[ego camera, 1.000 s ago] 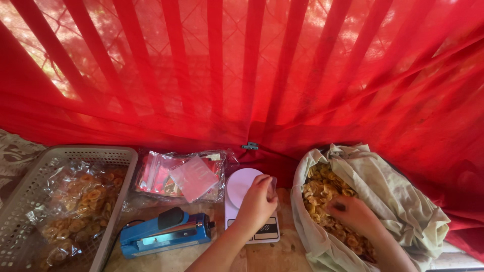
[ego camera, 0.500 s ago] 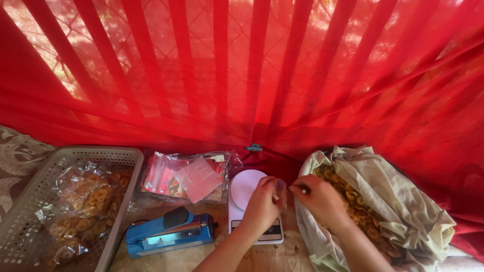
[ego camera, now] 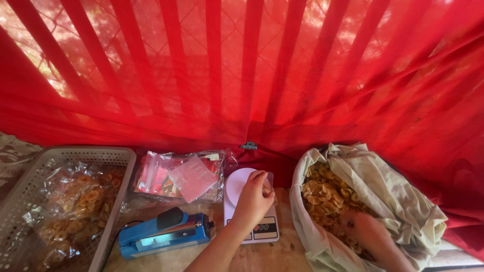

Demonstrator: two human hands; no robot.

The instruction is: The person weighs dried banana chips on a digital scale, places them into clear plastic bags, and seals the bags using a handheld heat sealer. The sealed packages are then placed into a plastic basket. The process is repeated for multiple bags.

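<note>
- A small clear bag was held upright over the white kitchen scale by the left hand, whose fingers were closed around the bag's upper edge.
- The bag's mouth was turned upward and a little toward the right, the side on which the chips lay.
- The right hand was sunk among the banana chips inside the cloth-lined sack; it was blurred, so whether its fingers were closed on chips could not be told.
- The bag was seen to lie to the left of the right hand and somewhat farther from the body, with the sack's near rim between them.
- The right hand was plainly the nearer one to the chips, the left being taken up with the bag.
- Left of the scale, a blue heat sealer, a stack of empty pouches and a plastic basket of filled packets were set out, all untouched.
</note>
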